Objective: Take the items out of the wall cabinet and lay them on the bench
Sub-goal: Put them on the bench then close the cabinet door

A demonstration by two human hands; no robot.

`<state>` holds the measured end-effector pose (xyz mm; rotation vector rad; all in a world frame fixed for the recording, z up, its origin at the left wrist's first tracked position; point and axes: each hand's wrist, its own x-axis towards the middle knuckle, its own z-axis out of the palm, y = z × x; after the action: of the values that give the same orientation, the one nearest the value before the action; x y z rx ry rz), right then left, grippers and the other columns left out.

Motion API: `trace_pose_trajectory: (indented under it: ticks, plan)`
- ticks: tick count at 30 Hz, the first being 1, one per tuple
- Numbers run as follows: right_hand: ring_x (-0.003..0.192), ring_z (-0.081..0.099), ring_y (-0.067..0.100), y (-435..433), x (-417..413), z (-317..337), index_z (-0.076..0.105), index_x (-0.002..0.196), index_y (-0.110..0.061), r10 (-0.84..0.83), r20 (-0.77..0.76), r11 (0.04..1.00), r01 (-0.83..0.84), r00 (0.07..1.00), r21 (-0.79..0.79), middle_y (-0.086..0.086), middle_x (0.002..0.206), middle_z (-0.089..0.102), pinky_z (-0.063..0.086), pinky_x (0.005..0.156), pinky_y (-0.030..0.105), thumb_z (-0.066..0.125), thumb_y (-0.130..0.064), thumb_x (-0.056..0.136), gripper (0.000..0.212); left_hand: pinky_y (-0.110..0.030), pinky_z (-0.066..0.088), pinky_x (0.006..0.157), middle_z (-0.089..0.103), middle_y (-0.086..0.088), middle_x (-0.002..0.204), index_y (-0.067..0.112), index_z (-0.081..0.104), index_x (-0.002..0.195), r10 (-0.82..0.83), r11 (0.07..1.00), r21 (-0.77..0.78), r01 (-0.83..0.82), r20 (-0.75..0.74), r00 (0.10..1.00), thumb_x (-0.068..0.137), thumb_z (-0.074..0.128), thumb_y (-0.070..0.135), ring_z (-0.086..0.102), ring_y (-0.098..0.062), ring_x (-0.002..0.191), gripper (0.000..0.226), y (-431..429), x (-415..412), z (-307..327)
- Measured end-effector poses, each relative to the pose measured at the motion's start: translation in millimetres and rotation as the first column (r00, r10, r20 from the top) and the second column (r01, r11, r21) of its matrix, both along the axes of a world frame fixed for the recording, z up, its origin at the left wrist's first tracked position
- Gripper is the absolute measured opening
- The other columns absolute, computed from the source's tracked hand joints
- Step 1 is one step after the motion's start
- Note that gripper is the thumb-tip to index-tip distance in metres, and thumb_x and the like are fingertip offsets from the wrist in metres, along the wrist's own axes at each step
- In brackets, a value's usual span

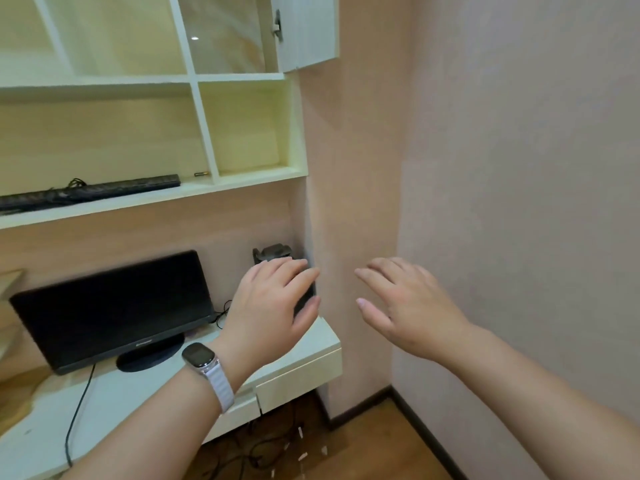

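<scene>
The white wall cabinet [204, 133] hangs above the white bench [325, 337]. Its top right door [310, 29] stands open, and the compartments in view hold nothing. On its lowest shelf lie a black keyboard [90, 194] and a small cylindrical item [202, 174]. A black device [273, 252] stands on the bench's right end against the wall. My left hand [273, 303], with a watch on the wrist, is spread right in front of that device; whether it touches it I cannot tell. My right hand [405, 303] hovers open beside the wall, holding nothing.
A black monitor [114, 306] stands on the bench at the left, its cable running over the front edge. A drawer front [298, 379] sits under the bench top. Tangled cables [256, 452] lie on the wooden floor below. Pink walls close in on the right.
</scene>
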<state>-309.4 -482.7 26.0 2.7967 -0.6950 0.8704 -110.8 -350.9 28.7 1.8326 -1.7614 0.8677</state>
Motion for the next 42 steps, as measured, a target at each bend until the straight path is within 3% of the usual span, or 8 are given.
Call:
trace_pose_trajectory:
  ticks: [9,18,27,36,42]
  plan:
    - [0.114,0.055,0.024,-74,81,19,0.059,0.128,-0.021,-0.010,0.081,0.998,0.016,0.997,-0.063,0.002,0.124,0.061,0.048,0.087,0.040,0.043,-0.051,0.090,0.051,-0.046,0.046,0.097,0.068,-0.002,0.118,0.018,0.068,0.116,-0.048,0.993,-0.103,0.051,0.029,0.998,0.087,0.057,0.036,0.060,-0.026,0.114,0.036,-82,79,22]
    - [0.114,0.053,0.024,-157,187,68,0.058,0.128,-0.018,-0.036,0.208,0.990,0.064,0.977,-0.129,0.004,0.125,0.060,0.045,0.088,0.039,0.043,-0.049,0.091,0.051,-0.043,0.041,0.101,0.066,-0.005,0.123,0.018,0.066,0.121,-0.035,0.987,-0.152,0.042,0.045,0.998,0.089,0.052,0.040,0.058,-0.026,0.117,0.041,-167,199,62]
    - [0.117,0.049,0.023,-213,236,99,0.057,0.130,-0.017,-0.050,0.289,0.991,0.085,0.956,-0.107,0.004,0.128,0.058,0.043,0.091,0.040,0.041,-0.048,0.090,0.053,-0.041,0.041,0.092,0.067,-0.005,0.117,0.015,0.068,0.115,-0.043,0.967,-0.246,0.068,0.102,0.994,0.089,0.054,0.037,0.059,-0.029,0.108,0.037,-228,264,96]
    - [0.119,0.049,0.024,-285,266,135,0.056,0.131,-0.015,0.072,0.421,0.995,-0.035,0.904,-0.093,0.003,0.131,0.056,0.042,0.096,0.041,0.041,-0.048,0.089,0.056,-0.040,0.040,0.089,0.068,-0.007,0.114,0.013,0.068,0.116,0.038,0.951,-0.310,0.018,0.176,0.984,0.087,0.053,0.037,0.060,-0.030,0.104,0.040,-292,293,135]
    - [0.126,0.044,0.020,-343,283,171,0.049,0.138,-0.019,0.186,0.513,0.982,-0.173,0.838,-0.073,0.001,0.137,0.052,0.031,0.096,0.027,0.037,-0.056,0.086,0.065,-0.044,0.043,0.093,0.066,-0.010,0.118,0.012,0.068,0.119,0.166,0.927,-0.366,-0.082,0.204,0.965,0.087,0.056,0.036,0.060,-0.032,0.107,0.041,-333,304,176]
